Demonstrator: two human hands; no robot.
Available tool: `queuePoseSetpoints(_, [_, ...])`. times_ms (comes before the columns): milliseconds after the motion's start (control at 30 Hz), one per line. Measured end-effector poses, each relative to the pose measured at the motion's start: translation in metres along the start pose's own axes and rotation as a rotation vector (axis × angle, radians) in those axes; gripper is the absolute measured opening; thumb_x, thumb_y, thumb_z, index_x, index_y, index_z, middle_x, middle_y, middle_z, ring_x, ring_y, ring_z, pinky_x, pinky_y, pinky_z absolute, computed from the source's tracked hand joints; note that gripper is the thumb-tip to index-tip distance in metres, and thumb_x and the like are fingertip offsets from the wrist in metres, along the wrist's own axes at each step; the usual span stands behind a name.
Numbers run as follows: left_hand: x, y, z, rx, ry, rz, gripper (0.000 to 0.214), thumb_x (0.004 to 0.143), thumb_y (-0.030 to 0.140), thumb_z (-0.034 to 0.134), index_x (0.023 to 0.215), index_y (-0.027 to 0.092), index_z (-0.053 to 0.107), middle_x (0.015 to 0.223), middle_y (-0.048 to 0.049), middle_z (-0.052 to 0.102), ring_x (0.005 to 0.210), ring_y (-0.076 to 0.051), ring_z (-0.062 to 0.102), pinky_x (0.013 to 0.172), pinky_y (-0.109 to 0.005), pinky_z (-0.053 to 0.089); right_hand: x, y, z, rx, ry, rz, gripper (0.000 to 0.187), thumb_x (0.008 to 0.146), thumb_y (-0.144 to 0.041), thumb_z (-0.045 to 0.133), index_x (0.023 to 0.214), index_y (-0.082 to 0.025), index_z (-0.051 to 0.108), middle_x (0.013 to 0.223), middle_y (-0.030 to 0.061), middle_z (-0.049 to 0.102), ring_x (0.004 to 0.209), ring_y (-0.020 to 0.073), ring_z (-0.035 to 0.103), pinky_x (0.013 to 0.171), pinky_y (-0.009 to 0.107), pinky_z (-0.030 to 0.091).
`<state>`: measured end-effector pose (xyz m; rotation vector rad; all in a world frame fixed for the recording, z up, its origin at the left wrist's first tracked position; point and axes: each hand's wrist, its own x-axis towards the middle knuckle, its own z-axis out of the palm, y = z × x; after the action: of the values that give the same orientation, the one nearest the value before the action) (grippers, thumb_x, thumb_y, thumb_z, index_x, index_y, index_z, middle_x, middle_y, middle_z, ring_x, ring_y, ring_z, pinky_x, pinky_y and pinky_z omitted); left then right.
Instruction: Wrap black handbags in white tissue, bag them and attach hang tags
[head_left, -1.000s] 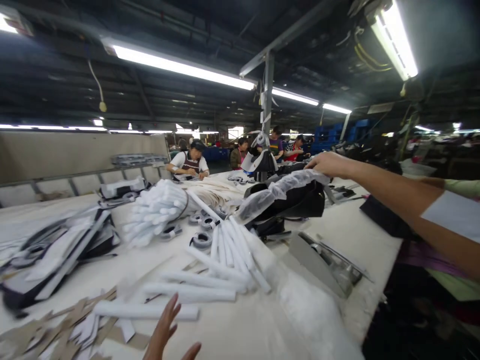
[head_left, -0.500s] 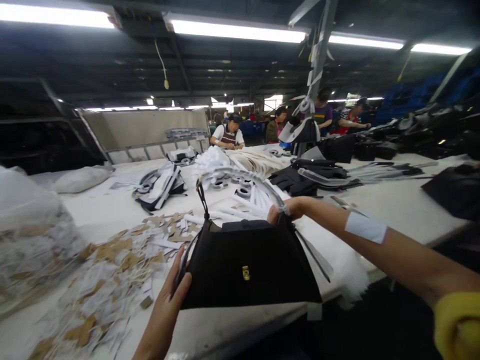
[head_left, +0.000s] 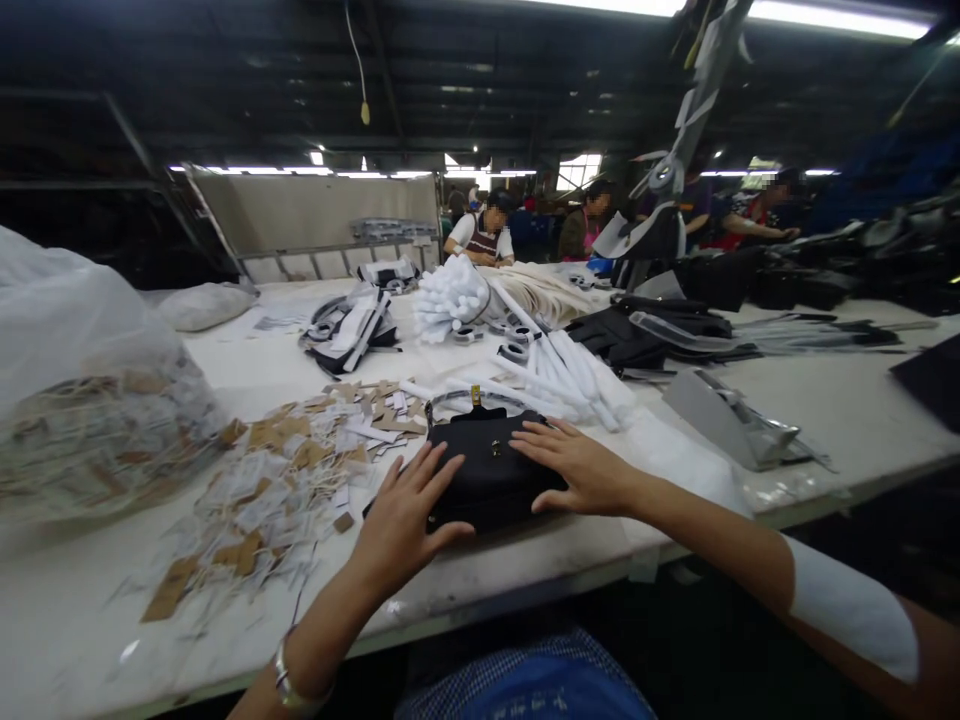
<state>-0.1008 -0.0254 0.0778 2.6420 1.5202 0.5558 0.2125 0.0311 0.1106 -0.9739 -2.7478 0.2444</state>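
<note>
1. The black handbag (head_left: 480, 485) lies on the white-covered worktable (head_left: 847, 425), close to the edge in front of me, between my hands.
2. A gold-coloured clasp (head_left: 496, 448) sits on the bag's face; a gold fitting (head_left: 475, 396) on a black tab shows at its far edge, beside the arching handle (head_left: 448, 400).
3. My left hand (head_left: 401, 515) is spread flat, palm down, fingers over the bag's left side and thumb pointing inward; it grips nothing.
4. My right hand (head_left: 581, 468) is likewise spread, its fingers over the bag's right side, the fingertips near the clasp; nothing is pinched there either.
5. Just left of the bag I have a loose heap of white and brown paper tags (head_left: 307, 455), and beyond it a big clear plastic sack (head_left: 97, 420) with similar scraps inside.
6. Behind the bag lie loose white foam rods (head_left: 566, 370); farther back is a thick bundle of rods (head_left: 450, 297).
7. To the right of those is a pile of black pieces (head_left: 622, 335).
8. Across the table a co-worker (head_left: 481, 235) in a brown apron leans over the work.
</note>
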Motion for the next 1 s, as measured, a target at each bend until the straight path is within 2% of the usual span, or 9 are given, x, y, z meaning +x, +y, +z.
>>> queuePoseSetpoints(100, [0.030, 0.003, 0.007, 0.086, -0.134, 0.181, 0.095, 0.073, 0.062, 0.073, 0.152, 0.029, 0.032, 0.159, -0.0159, 0.029, 0.148, -0.038, 0.023, 0.115, -0.063, 0.023, 0.002, 0.009, 0.018, -0.105, -0.071, -0.030, 0.098, 0.076, -0.061, 0.072, 0.155, -0.020, 0.030, 0.158, 0.0166, 0.031, 0.147, 0.0359, 0.024, 0.119, 0.058, 0.014])
queuePoseSetpoints(200, [0.044, -0.002, 0.016, 0.120, -0.167, 0.245, 0.092, 0.076, 0.052, 0.076, 0.152, 0.032, 0.029, 0.159, -0.0144, 0.033, 0.145, -0.038, 0.029, 0.114, -0.061, 0.027, 0.005, 0.024, 0.026, -0.157, -0.082, -0.028, 0.097, 0.077, -0.055, 0.073, 0.156, -0.024, 0.026, 0.160, 0.0144, 0.028, 0.148, 0.0376, 0.022, 0.117, 0.061, 0.017])
queuePoseSetpoints(367, [0.030, -0.012, 0.043, 0.174, -0.157, 0.280, 0.061, 0.094, 0.022, 0.057, 0.149, 0.036, 0.036, 0.151, -0.0068, 0.047, 0.137, -0.032, 0.045, 0.111, -0.053, 0.037, -0.002, 0.033, 0.055, -0.183, -0.091, -0.045, 0.075, 0.089, -0.026, 0.062, 0.155, -0.034, 0.028, 0.158, 0.0063, 0.035, 0.145, 0.0361, 0.030, 0.113, 0.059, 0.030])
queuePoseSetpoints(467, [0.014, -0.015, 0.065, 0.174, -0.137, 0.277, 0.066, 0.093, 0.005, 0.044, 0.150, 0.038, 0.033, 0.152, -0.0041, 0.046, 0.137, -0.027, 0.046, 0.111, -0.049, 0.039, -0.012, 0.031, 0.086, -0.200, -0.063, -0.025, 0.070, 0.091, -0.008, 0.050, 0.153, -0.035, 0.031, 0.156, 0.0037, 0.038, 0.144, 0.0332, 0.033, 0.112, 0.058, 0.033])
queuePoseSetpoints(567, [0.010, -0.018, 0.077, 0.165, -0.141, 0.269, 0.072, 0.090, -0.001, 0.042, 0.149, 0.039, 0.033, 0.151, -0.0034, 0.047, 0.136, -0.026, 0.047, 0.108, -0.048, 0.043, -0.019, 0.032, 0.108, -0.214, 0.009, 0.001, 0.067, 0.091, -0.006, 0.046, 0.152, -0.031, 0.035, 0.155, 0.0044, 0.040, 0.144, 0.0326, 0.033, 0.112, 0.058, 0.034])
queuePoseSetpoints(667, [0.011, -0.022, 0.071, 0.171, -0.165, 0.305, 0.075, 0.087, -0.003, 0.042, 0.150, 0.037, 0.033, 0.149, -0.0029, 0.049, 0.133, -0.024, 0.052, 0.106, -0.046, 0.046, -0.022, 0.033, 0.108, -0.220, 0.035, -0.031, 0.063, 0.093, -0.008, 0.045, 0.151, -0.030, 0.037, 0.151, 0.0055, 0.046, 0.141, 0.0306, 0.039, 0.109, 0.056, 0.039])
queuePoseSetpoints(800, [-0.003, -0.014, 0.055, 0.164, -0.195, 0.330, 0.084, 0.086, -0.004, 0.043, 0.153, 0.041, 0.020, 0.151, -0.0009, 0.047, 0.132, -0.022, 0.053, 0.106, -0.042, 0.046, -0.032, 0.022, 0.088, -0.164, -0.051, -0.054, 0.070, 0.092, -0.007, 0.045, 0.153, -0.035, 0.030, 0.151, 0.0026, 0.046, 0.140, 0.0278, 0.042, 0.111, 0.052, 0.037])
queuePoseSetpoints(900, [-0.018, 0.000, 0.053, 0.143, -0.230, 0.294, 0.086, 0.087, 0.000, 0.049, 0.153, 0.043, 0.015, 0.157, -0.0031, 0.039, 0.138, -0.026, 0.045, 0.110, -0.045, 0.042, -0.039, 0.008, 0.083, -0.095, -0.132, -0.034, 0.070, 0.093, -0.015, 0.049, 0.156, -0.035, 0.023, 0.158, 0.0021, 0.035, 0.146, 0.0281, 0.031, 0.117, 0.054, 0.025])
queuePoseSetpoints(1000, [-0.022, 0.016, 0.060, 0.125, -0.237, 0.219, 0.090, 0.084, 0.023, 0.070, 0.154, 0.043, 0.016, 0.162, -0.0112, 0.025, 0.144, -0.038, 0.032, 0.110, -0.057, 0.038, -0.040, -0.001, 0.092, -0.041, -0.144, 0.016, 0.079, 0.089, -0.042, 0.062, 0.157, -0.032, 0.021, 0.164, 0.0052, 0.018, 0.150, 0.0326, 0.018, 0.119, 0.060, 0.012])
